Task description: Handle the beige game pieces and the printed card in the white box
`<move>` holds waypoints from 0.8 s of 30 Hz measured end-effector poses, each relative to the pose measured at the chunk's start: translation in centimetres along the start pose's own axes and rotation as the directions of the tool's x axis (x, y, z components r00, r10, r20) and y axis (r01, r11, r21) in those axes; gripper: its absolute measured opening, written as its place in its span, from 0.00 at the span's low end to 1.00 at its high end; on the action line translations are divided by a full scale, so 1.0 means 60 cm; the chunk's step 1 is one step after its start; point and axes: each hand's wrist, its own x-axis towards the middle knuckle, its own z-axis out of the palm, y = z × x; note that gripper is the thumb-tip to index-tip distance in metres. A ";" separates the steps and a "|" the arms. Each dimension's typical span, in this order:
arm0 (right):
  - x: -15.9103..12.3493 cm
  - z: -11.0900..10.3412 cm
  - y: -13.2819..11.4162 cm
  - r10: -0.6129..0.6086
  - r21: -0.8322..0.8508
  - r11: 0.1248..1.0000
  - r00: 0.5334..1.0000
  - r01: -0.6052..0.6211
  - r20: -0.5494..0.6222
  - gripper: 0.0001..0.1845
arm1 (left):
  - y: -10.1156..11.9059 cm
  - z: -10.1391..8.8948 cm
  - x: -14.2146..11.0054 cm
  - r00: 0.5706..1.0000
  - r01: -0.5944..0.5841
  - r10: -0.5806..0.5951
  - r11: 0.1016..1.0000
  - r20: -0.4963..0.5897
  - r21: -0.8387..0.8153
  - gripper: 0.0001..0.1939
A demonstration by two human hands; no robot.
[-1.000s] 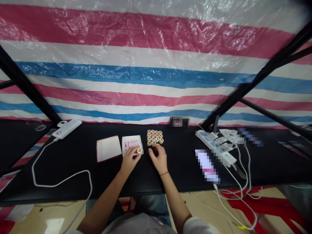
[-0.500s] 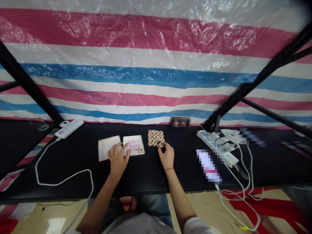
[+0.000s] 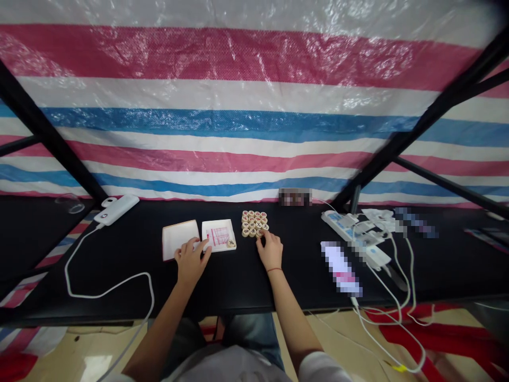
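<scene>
A tight block of several wooden xiangqi pieces [image 3: 253, 224] lies on the black table [image 3: 234, 286]. My right hand [image 3: 271, 249] is at the block's near right corner, its fingertips pinching one piece. My left hand [image 3: 191, 262] holds nothing, its fingers spread and resting at the gap between a plain white square card [image 3: 180, 239] and a white tray [image 3: 218, 235] printed with a pink drawing. A single xiangqi piece [image 3: 231, 243] sits in that tray's near right corner, a short way from my left fingertips.
A white power bank [image 3: 116, 210] trails a cable across the table's left side. On the right are a power strip [image 3: 345, 225] with several plugs and white cables, and a blurred phone [image 3: 341, 268]. Striped tarpaulin and black metal bars stand behind.
My left hand has let go of the piece, which now lies in the tray, and has moved left. My right hand has moved forward onto the block's corner.
</scene>
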 end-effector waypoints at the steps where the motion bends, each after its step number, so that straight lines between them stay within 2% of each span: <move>1: 0.000 0.001 0.001 -0.004 0.000 1.000 1.000 0.004 -0.003 0.11 | -0.001 0.000 -0.001 1.000 0.008 -0.008 1.000 0.008 0.001 0.11; 8: -0.001 0.004 0.003 -0.033 -0.022 0.999 0.999 0.033 0.002 0.10 | -0.011 0.007 -0.011 0.999 -0.003 0.002 1.000 0.040 0.017 0.16; 14: -0.001 0.002 -0.001 -0.019 -0.067 0.998 1.000 0.020 0.008 0.09 | -0.012 0.001 -0.011 0.995 0.008 -0.005 0.999 0.096 -0.031 0.09; 19: 0.003 0.001 -0.004 0.029 -0.104 0.994 0.999 -0.025 0.042 0.10 | -0.009 -0.004 -0.008 0.985 0.027 -0.022 0.999 0.170 -0.027 0.10; 21: 0.004 0.000 -0.004 0.039 -0.110 0.993 0.999 -0.035 0.037 0.10 | -0.009 -0.005 -0.009 0.987 0.032 -0.027 0.999 0.156 -0.025 0.10; 24: 0.001 -0.003 -0.007 0.034 -0.063 0.997 0.999 -0.035 -0.025 0.11 | -0.005 -0.005 -0.011 0.999 0.014 -0.013 0.999 0.036 -0.048 0.10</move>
